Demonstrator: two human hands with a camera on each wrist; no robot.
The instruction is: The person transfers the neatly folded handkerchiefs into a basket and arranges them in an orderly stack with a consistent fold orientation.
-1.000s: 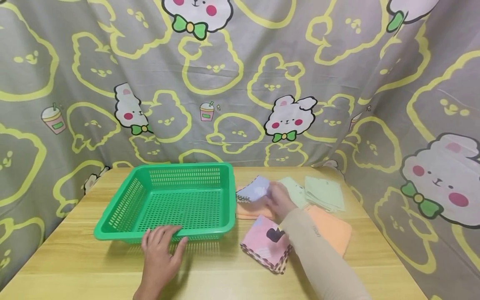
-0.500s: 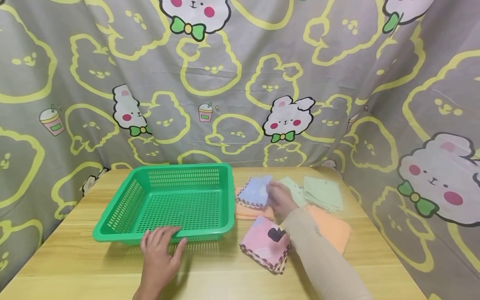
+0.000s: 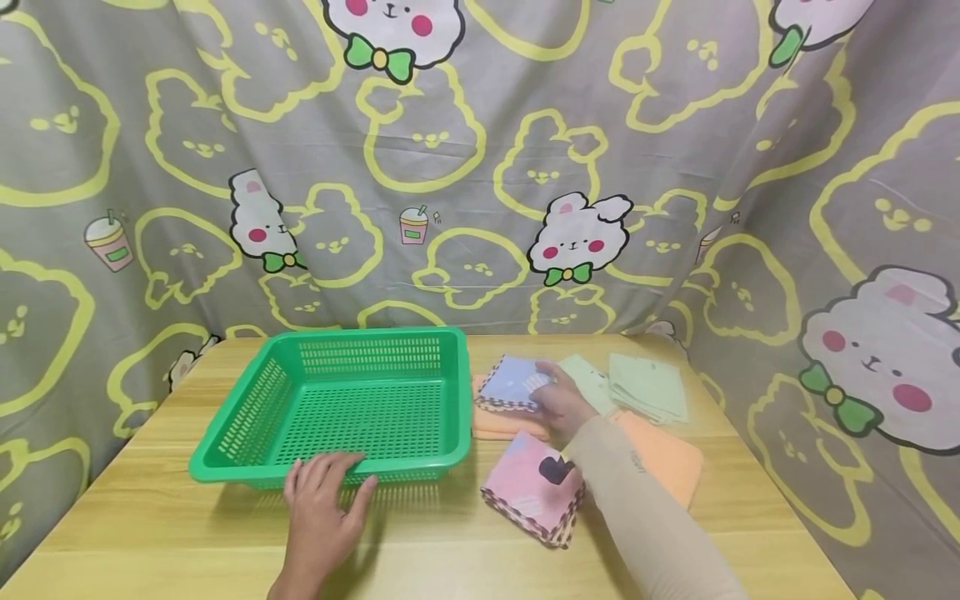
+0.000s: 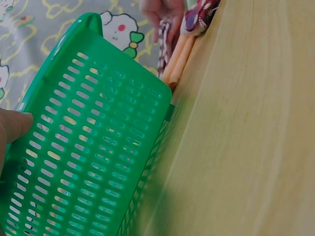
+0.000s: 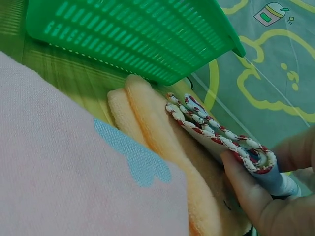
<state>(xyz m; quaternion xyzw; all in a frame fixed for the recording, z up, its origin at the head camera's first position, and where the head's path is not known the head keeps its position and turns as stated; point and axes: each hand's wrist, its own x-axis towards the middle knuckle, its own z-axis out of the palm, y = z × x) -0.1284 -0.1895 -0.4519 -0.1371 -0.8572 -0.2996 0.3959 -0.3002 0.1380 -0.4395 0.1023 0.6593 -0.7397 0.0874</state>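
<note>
My left hand holds the front rim of a green plastic basket, fingers over the edge and thumb on the outer wall. To the basket's right, my right hand pinches a folded blue handkerchief with a checked border, thumb on one side and fingers on the other. In the right wrist view, the stitched edges of this handkerchief stand just beside a folded orange towel. Nearer the front lies a folded pink handkerchief with a dark print. How far the blue one touches the towel is hard to tell.
Two pale green folded cloths, a nearer one and a farther one, lie at the back right. Another orange towel is partly behind my right sleeve. A patterned curtain encloses the wooden table.
The blue handkerchief has come down from a tilted, raised position to lie flatter over the orange towel, my right hand still holding it. My left hand and the basket have stayed put.
</note>
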